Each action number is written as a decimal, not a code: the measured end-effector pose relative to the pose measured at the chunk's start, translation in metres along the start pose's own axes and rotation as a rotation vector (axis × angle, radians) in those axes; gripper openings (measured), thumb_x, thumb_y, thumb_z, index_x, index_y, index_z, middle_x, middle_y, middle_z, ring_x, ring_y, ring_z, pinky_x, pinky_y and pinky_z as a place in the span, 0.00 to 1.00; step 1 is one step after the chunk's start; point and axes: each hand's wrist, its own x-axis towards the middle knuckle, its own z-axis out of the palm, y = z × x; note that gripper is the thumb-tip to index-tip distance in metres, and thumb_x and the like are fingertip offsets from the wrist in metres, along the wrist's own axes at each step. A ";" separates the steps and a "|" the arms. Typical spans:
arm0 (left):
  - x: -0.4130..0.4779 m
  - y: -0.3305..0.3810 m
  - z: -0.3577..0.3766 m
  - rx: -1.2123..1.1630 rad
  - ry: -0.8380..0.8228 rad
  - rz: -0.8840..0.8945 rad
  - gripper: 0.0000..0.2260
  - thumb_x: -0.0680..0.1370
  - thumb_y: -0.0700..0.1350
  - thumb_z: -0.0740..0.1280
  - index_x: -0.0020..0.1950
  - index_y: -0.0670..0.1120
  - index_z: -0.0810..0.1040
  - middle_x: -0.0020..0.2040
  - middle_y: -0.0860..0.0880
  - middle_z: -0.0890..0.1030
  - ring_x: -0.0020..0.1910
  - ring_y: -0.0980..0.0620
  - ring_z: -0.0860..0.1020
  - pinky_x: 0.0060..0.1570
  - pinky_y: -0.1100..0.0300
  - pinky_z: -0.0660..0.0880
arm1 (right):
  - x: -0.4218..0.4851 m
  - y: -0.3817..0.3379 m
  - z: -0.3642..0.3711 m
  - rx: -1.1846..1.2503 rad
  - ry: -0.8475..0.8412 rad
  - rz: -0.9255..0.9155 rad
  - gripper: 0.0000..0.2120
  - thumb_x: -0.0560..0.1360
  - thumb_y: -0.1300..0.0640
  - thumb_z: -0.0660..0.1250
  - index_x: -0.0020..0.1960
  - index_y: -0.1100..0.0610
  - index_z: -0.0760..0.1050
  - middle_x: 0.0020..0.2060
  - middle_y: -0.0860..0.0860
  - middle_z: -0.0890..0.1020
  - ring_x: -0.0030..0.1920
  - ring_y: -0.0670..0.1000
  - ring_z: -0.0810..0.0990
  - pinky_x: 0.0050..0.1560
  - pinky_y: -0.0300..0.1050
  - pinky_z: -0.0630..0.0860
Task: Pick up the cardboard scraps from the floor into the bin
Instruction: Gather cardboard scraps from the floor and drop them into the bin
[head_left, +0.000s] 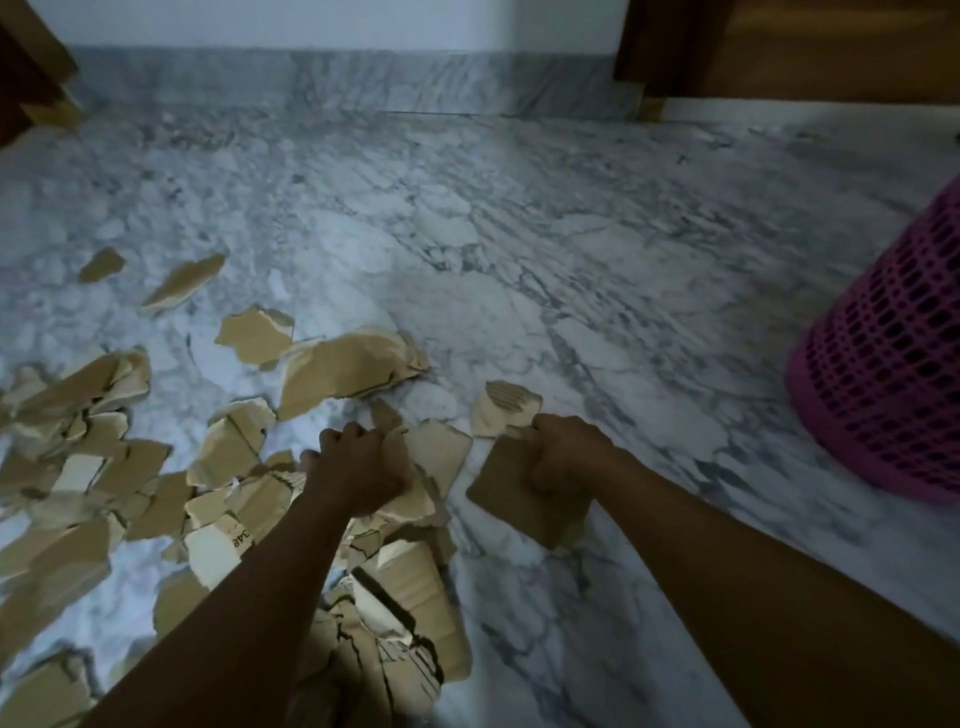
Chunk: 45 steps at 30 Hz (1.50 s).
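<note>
Several torn tan cardboard scraps (343, 366) lie scattered over the marble floor (519, 260), mostly at the left and bottom centre. My left hand (358, 470) grips a bunch of scraps (436, 457) at the edge of the pile. My right hand (563, 457) holds a darker brown flat scrap (511, 499) just above the floor, with a ribbed scrap (504, 408) right beyond its knuckles. The pink perforated bin (883, 379) stands at the right edge, well to the right of my right hand.
A marble skirting and pale wall (363, 78) run along the back. Dark wooden furniture (31, 78) stands at the far left corner, and a wooden door and frame (727, 47) at the far right.
</note>
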 end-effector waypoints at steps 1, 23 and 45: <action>-0.001 0.000 0.001 0.009 -0.007 0.005 0.33 0.71 0.61 0.69 0.72 0.52 0.66 0.66 0.43 0.70 0.66 0.39 0.68 0.61 0.44 0.67 | -0.001 0.000 -0.001 0.005 -0.007 0.004 0.30 0.70 0.52 0.72 0.70 0.51 0.67 0.65 0.54 0.73 0.60 0.54 0.75 0.54 0.44 0.73; -0.004 0.009 0.022 -0.098 0.244 0.123 0.22 0.68 0.50 0.67 0.57 0.39 0.74 0.54 0.38 0.73 0.46 0.37 0.78 0.41 0.52 0.72 | 0.054 -0.029 -0.055 0.127 -0.049 -0.032 0.46 0.68 0.47 0.78 0.78 0.57 0.58 0.74 0.57 0.64 0.70 0.60 0.69 0.62 0.51 0.76; -0.059 -0.017 -0.047 -0.864 0.541 -0.145 0.17 0.72 0.43 0.69 0.52 0.56 0.64 0.41 0.48 0.81 0.41 0.42 0.81 0.39 0.45 0.80 | -0.012 -0.021 -0.016 0.082 0.316 -0.309 0.22 0.75 0.55 0.68 0.63 0.51 0.60 0.51 0.54 0.75 0.46 0.60 0.78 0.43 0.50 0.74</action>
